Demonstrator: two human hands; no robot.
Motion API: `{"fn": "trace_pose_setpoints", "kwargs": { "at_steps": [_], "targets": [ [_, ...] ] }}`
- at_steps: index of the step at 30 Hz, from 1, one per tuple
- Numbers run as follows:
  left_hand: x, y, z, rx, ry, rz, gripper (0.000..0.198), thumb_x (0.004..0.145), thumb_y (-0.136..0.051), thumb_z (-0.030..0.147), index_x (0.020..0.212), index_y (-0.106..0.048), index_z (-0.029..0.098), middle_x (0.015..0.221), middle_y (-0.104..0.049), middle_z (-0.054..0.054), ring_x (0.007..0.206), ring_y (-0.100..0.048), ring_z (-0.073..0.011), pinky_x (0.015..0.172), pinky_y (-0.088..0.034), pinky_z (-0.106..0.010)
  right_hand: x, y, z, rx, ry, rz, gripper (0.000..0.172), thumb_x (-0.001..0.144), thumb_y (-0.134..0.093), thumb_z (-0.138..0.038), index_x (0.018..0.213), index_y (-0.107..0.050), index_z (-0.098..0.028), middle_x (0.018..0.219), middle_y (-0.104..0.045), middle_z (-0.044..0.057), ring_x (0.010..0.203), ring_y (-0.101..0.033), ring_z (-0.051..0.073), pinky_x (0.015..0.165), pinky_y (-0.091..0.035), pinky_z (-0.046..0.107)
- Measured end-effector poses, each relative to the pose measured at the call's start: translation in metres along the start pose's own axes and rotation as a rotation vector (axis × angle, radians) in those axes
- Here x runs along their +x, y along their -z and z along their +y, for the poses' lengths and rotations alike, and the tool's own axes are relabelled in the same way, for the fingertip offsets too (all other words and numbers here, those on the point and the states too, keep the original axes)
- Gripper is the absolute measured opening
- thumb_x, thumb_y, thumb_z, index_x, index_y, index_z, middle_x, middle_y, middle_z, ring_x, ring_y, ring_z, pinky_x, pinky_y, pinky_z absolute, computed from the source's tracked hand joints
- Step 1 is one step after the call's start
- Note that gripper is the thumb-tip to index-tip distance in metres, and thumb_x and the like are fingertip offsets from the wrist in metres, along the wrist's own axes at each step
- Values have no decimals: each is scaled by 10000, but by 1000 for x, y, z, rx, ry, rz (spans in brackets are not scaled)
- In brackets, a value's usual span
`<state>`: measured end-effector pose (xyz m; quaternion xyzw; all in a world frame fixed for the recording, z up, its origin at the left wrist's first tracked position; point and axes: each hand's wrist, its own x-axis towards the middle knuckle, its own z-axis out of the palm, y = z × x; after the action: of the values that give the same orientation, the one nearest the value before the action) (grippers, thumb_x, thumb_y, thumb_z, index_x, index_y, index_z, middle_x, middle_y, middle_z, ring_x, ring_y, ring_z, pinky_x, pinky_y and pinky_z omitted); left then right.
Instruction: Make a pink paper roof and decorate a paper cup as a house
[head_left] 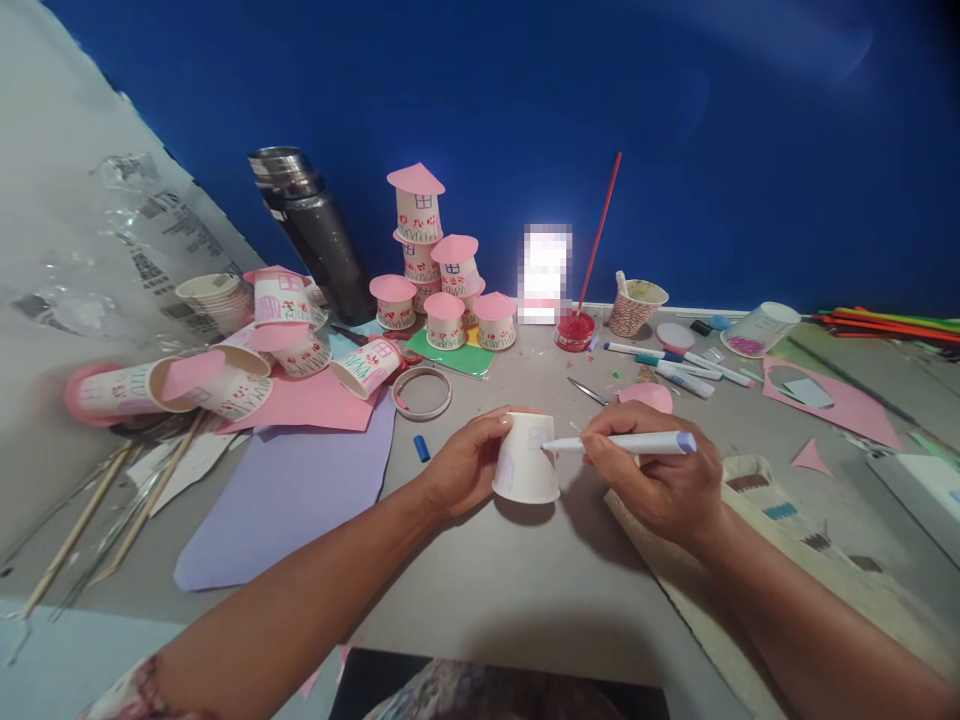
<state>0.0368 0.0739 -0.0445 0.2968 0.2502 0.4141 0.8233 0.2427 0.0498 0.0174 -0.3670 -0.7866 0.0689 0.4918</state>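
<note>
My left hand (466,458) grips a white paper cup (525,470) from its left side. The cup is upside down, its rim toward me, with faint purple marks on its wall. In my right hand (660,475) is a white marker (622,444) with a purple end. Its tip touches, or almost touches, the upper right of the cup, by a small purple window drawing. Behind the right hand lies a pink paper piece (646,396), partly hidden. Further back stand several decorated cups with pink cone roofs (416,180), some stacked into a tower.
A dark flask (311,235) leans at the back left, beside more decorated cups (281,297). Purple paper (292,505), a tape roll (421,391) and a blue cap (421,448) lie left. Several markers (686,378), a red pot (574,331) and a cloth (697,570) are right.
</note>
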Motion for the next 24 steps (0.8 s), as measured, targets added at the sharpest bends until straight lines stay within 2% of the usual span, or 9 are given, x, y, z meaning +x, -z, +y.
{"fn": "trace_pose_setpoints", "kwargs": {
  "at_steps": [4,11,24],
  "targets": [
    [0,0,0,-2,-12,18,348,810,-766,319,1071,-792,90,938,-797,-126,822,-729,-245,769,-537,-321,-2,1,0,25,-9,-4,201,895,-613,-134,718,-666,-212,603,-712,-16,492,-625,119,487,-473,228],
    [-2,1,0,-21,34,-44,402,851,-723,378,1138,-753,98,955,-799,-172,904,-759,-342,901,-555,-474,-7,0,8,-27,-87,94,182,904,-624,-147,761,-677,-247,672,-734,-19,564,-661,146,536,-495,269],
    [-1,4,0,-48,66,-65,424,841,-741,382,1156,-742,98,1006,-806,-177,973,-763,-364,912,-554,-470,-4,2,5,-6,-54,51,209,915,-614,-138,723,-673,-197,635,-713,-15,531,-643,110,517,-476,216]
  ]
}}
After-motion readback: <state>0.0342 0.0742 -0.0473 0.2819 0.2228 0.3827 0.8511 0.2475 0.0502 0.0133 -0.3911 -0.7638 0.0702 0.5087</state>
